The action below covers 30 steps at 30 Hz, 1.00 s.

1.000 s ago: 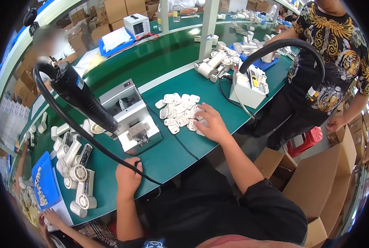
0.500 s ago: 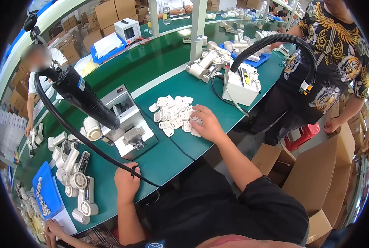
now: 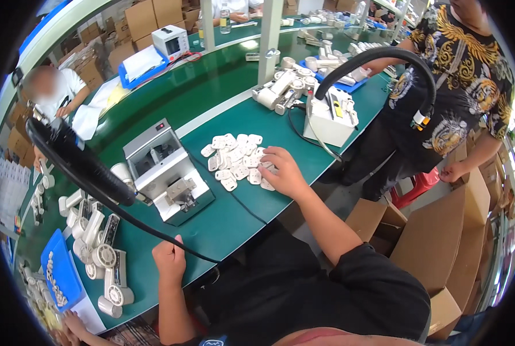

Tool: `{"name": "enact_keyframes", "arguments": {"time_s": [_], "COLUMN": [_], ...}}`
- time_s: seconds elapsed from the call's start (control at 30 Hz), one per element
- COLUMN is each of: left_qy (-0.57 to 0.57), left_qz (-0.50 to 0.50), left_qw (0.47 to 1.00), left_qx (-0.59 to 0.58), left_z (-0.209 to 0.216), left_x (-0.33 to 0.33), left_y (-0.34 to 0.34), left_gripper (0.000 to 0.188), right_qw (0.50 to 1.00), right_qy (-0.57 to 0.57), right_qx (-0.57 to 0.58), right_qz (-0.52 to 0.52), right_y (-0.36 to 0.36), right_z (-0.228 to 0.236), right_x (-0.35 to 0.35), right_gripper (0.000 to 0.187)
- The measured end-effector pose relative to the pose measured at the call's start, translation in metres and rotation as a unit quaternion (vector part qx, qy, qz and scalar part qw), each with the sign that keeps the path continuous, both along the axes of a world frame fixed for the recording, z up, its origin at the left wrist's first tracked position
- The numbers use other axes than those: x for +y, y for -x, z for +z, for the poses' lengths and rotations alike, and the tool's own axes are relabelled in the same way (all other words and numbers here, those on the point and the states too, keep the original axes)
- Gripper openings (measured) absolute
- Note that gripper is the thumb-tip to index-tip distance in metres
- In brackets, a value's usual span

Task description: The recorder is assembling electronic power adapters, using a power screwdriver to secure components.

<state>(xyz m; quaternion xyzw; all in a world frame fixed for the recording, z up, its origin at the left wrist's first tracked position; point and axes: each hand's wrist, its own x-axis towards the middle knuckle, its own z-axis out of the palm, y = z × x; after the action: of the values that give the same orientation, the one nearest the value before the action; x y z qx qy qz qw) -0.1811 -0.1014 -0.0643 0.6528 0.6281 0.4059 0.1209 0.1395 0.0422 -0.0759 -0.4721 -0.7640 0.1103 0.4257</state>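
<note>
A pile of small white plastic pieces with holes [image 3: 234, 155] lies on the green table. My right hand [image 3: 285, 174] reaches over the pile's right side, fingers apart and bent, fingertips at the nearest pieces. My left hand [image 3: 169, 264] rests at the table's front edge, curled closed with the thumb raised; whatever its fingers may hold is hidden. Between my hands, farther in, stands a grey and white metal bench machine [image 3: 168, 173] with a small fixture on its front. A black cylindrical tool [image 3: 96, 173] hangs over the table left of it, blurred.
White handheld fan bodies [image 3: 99, 242] lie left of the machine, beside a blue tray [image 3: 61, 268]. A black cable crosses near my left hand. At right are a white box [image 3: 329, 124] with a black flexible hose, cardboard boxes [image 3: 436, 236] and a standing person [image 3: 453, 92].
The black tool has swung left and down, uncovering more of the machine. My left hand has shifted slightly left and down. My right hand stays at the pile, its fingers slightly moved.
</note>
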Motion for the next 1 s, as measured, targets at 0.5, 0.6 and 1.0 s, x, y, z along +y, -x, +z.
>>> {"name": "enact_keyframes", "arguments": {"time_s": [0.5, 0.6, 1.0], "left_qy": [-0.066, -0.104, -0.020], "left_qz": [0.012, 0.009, -0.061], "left_qw": [0.997, 0.994, 0.998], "left_qx": [-0.025, -0.025, -0.022], "left_z": [0.002, 0.006, 0.002], "left_x": [0.003, 0.004, 0.002], "left_y": [-0.007, -0.011, -0.011], "left_gripper": [0.012, 0.014, 0.010], "right_qw": [0.998, 0.998, 0.989], "right_qy": [0.038, 0.035, 0.077], "right_qx": [0.048, 0.048, 0.122], "right_qz": [-0.034, -0.031, -0.034], "right_y": [0.004, 0.004, -0.001], "right_z": [0.001, 0.001, 0.002], "right_x": [-0.005, -0.004, 0.000], "right_gripper": [0.017, 0.017, 0.011]}}
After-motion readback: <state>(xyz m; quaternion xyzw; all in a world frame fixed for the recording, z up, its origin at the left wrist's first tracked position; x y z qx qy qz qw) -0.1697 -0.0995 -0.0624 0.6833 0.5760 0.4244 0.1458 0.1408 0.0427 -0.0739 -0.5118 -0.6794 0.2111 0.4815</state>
